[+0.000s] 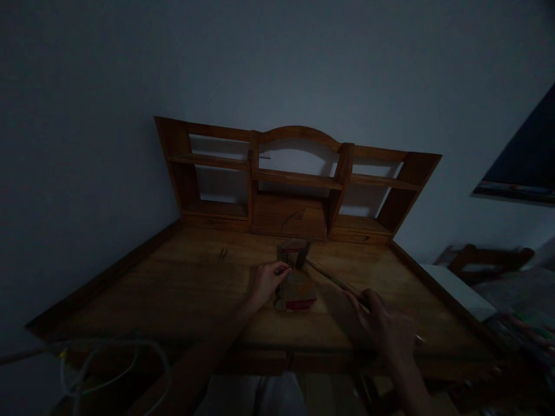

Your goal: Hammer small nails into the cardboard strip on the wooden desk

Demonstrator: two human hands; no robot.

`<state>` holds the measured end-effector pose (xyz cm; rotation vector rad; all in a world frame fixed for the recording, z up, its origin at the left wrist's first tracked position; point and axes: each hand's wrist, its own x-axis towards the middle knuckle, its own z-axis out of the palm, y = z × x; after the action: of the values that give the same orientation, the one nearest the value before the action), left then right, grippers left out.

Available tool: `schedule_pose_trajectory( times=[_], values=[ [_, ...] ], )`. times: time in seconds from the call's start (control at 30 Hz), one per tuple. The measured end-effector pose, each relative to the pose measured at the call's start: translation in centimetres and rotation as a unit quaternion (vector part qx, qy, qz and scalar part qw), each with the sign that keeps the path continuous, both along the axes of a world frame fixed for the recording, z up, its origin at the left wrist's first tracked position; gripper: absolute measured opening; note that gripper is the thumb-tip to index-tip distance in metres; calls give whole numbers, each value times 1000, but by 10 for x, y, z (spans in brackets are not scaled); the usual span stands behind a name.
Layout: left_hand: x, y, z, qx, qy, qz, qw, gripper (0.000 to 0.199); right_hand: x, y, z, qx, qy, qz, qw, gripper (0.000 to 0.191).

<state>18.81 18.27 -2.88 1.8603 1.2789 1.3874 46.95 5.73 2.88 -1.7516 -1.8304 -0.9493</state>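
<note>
Near the middle of the desk lies a folded piece of brown cardboard [299, 289] with red print, its back part standing up. My left hand [269, 282] rests at its left side, fingertips pinched together over it; what they hold is too small and dark to tell. My right hand [381, 323] is closed round a long, thin wooden-handled tool [332, 278]. The tool slants from my right hand up and left to the cardboard. Its far end is dark there, and its kind is unclear. A small shiny tip shows behind my right hand.
The wooden desk [173, 289] has a raised shelf unit [297, 180] along its back and low side rails. Two small thin dark pieces [223, 253] lie left of the cardboard. A pale cable [117, 342] loops at lower left. A wooden chair [489, 260] stands at right.
</note>
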Motion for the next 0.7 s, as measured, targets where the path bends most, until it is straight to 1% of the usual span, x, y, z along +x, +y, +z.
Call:
schedule_pose_trajectory(
  times=[0.1,0.17,0.3,0.37,0.47,0.57,0.7],
  values=[
    [-1,-1,1,-6,5,-7,1000,17,-9,4,1,6,32,3,999,31],
    [-1,-3,3,-12,3,-13,1000,18,-13,7,4,23,54,7,998,30],
    [-2,-4,4,-23,-14,-16,1000,18,-22,7,10,48,71,24,996,30],
    [-2,-3,3,-22,-12,-18,1000,19,-27,6,12,38,63,28,997,33],
    [-4,-1,1,-23,10,-14,1000,20,-30,4,12,-1,39,29,999,37],
    [-4,1,0,-31,23,-14,999,20,-29,3,11,-17,33,26,999,36],
    [-3,5,-4,-33,15,-16,999,21,-24,5,10,33,43,0,999,34]
  ],
)
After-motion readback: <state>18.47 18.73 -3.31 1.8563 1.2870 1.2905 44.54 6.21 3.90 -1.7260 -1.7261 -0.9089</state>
